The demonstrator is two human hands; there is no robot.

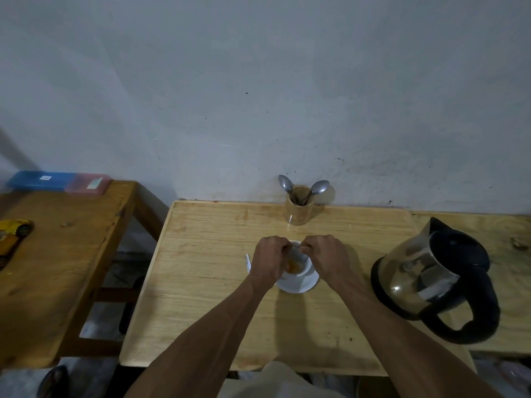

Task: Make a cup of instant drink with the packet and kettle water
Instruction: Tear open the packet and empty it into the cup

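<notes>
A white cup (298,268) stands on a white saucer (298,285) in the middle of the light wooden table (207,277). Brownish powder lies in the cup's bottom. My left hand (268,258) and my right hand (326,255) meet just above the cup's far rim, fingers pinched on a small pale packet (293,249) held between them; most of the packet is hidden. A white scrap (247,261) pokes out by my left hand. The glass kettle (431,277) with black lid and handle sits to the right, untouched.
A wooden holder (298,208) with two spoons stands at the table's back edge by the wall. A second wooden table (57,254) at left carries a yellow toy car (13,234) and a blue-and-pink box (60,182). A gap separates the tables.
</notes>
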